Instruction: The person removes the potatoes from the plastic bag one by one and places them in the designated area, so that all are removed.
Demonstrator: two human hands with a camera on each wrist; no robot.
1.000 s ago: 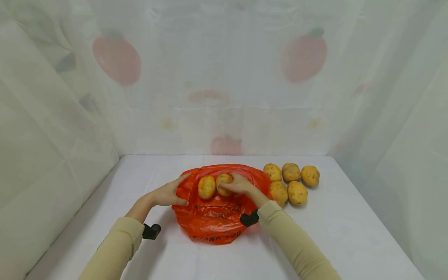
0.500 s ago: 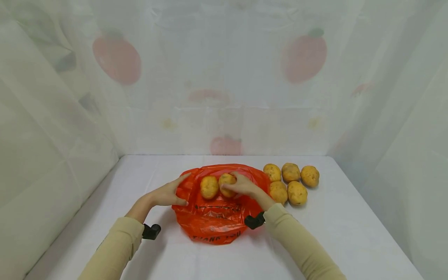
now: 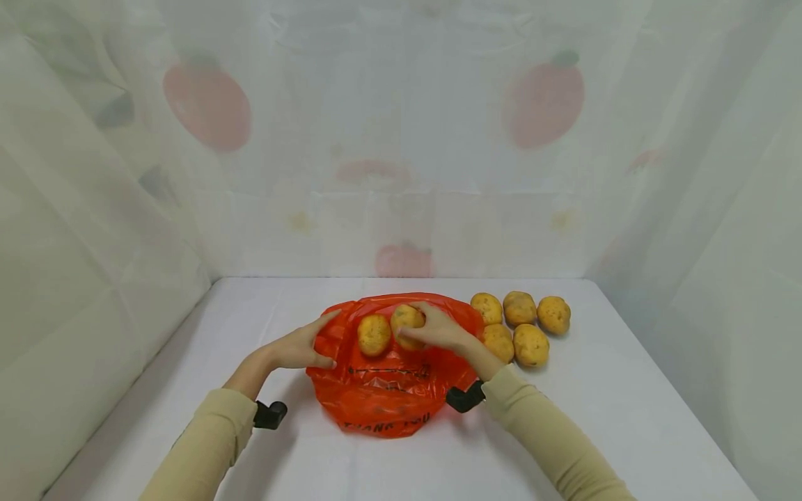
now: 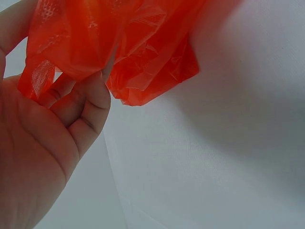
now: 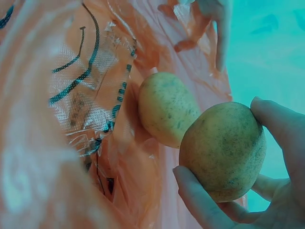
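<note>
A red plastic bag [image 3: 376,400] with dark lettering lies with its mouth spread in the head view. My left hand [image 3: 299,348] holds the left side of the mouth; in the left wrist view, fingers of this hand [image 4: 52,124] curl at the red film. A yellow-brown potato [image 3: 404,319] is in the grip of my right hand [image 3: 436,330], over the mouth. Close up in the right wrist view, thumb and fingers clasp this potato [image 5: 224,152] around its sides. Just left of it, another potato [image 3: 374,335] rests inside the bag, partly hidden behind the held one in the right wrist view.
Several loose potatoes [image 3: 532,346] are grouped to the right of the bag, the nearest overlapping its edge in the head view. All stand on a white-covered table [image 3: 614,403]. White curtains [image 3: 489,160] with faint fruit prints enclose the back and sides.
My right hand has shifted slightly right and raised the held potato a little. The potato beside it has also moved slightly right. My left hand has stayed in place at the bag.
</note>
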